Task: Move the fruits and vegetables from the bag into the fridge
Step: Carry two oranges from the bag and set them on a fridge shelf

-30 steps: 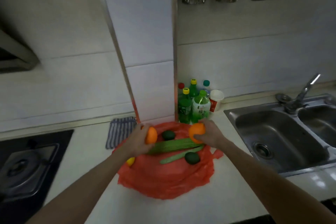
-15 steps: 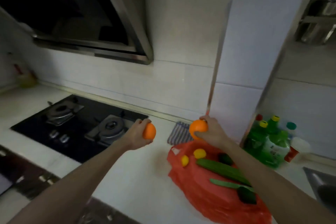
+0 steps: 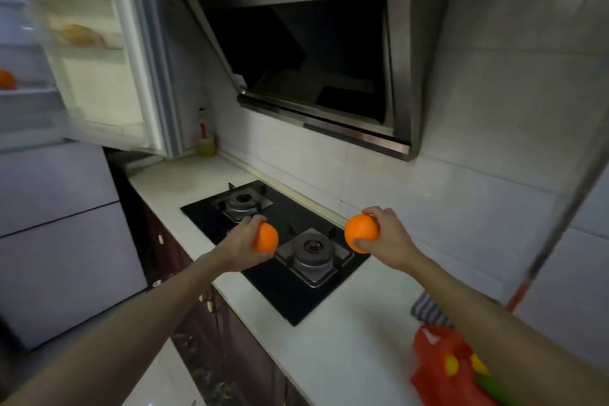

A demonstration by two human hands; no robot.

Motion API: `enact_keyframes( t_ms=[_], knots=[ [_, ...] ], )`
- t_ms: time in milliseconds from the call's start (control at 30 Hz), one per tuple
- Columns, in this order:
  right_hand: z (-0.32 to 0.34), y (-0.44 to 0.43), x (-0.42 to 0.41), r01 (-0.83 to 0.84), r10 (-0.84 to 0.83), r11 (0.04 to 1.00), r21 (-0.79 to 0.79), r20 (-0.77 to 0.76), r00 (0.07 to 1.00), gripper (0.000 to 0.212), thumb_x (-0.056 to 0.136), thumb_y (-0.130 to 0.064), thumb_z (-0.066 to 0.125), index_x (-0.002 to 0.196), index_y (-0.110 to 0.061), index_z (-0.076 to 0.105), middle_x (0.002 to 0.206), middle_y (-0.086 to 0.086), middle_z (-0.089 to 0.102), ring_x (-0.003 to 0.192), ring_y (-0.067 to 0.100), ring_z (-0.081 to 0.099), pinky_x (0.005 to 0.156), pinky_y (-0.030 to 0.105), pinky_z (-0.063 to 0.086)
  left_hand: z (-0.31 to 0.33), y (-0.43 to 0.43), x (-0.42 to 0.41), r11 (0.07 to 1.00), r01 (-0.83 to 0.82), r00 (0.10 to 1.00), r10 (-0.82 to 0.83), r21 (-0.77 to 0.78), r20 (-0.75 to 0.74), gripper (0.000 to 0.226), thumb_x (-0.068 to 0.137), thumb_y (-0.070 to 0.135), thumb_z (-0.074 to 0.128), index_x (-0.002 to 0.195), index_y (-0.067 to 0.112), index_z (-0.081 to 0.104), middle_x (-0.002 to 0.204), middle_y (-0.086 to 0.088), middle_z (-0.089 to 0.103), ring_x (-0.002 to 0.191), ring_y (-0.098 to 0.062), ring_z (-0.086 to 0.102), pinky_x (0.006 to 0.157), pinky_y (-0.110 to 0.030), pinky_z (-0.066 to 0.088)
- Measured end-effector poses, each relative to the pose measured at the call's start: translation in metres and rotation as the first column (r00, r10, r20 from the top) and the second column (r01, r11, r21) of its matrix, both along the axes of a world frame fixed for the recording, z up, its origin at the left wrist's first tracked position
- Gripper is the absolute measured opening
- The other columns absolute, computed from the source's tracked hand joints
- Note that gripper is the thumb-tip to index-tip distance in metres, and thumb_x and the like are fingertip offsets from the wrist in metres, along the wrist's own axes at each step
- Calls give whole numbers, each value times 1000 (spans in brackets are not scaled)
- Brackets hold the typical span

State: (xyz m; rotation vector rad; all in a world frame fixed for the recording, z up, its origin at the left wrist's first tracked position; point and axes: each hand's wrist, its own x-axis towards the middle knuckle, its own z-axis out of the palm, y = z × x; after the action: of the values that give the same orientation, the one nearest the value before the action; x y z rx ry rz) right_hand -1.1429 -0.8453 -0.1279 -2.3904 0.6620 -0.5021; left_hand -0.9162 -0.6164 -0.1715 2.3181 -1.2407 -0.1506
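The left hand is wrapped around an orange, held above the black stove near its front burner. The right hand grips a second orange over the stove's right edge. The red bag lies on the worktop at lower right, under the right forearm. The open fridge stands at upper left.
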Motion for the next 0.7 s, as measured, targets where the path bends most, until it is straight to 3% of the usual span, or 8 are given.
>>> enact_keyframes(
  t_ms=[500,700],
  knots=[
    [30,175,204,-267,270,960,-89,22,963,68,75,-29,77,133,-24,41,125,0,36,105,20,47,84,29,43,48,222,133,966,-243,966,249,-83,69,79,77,47,72,138,22,29,131,-4,34,108,-22,48,86,-31,46],
    [54,254,290,-340,349,933,-116,66,935,67,78,-32,74,135,-23,39,130,4,34,116,28,45,95,45,46,67,307,171,934,-346,930,354,-86,100,79,78,43,72,139,19,27,135,-8,36,113,-27,48,90,-37,48]
  ],
)
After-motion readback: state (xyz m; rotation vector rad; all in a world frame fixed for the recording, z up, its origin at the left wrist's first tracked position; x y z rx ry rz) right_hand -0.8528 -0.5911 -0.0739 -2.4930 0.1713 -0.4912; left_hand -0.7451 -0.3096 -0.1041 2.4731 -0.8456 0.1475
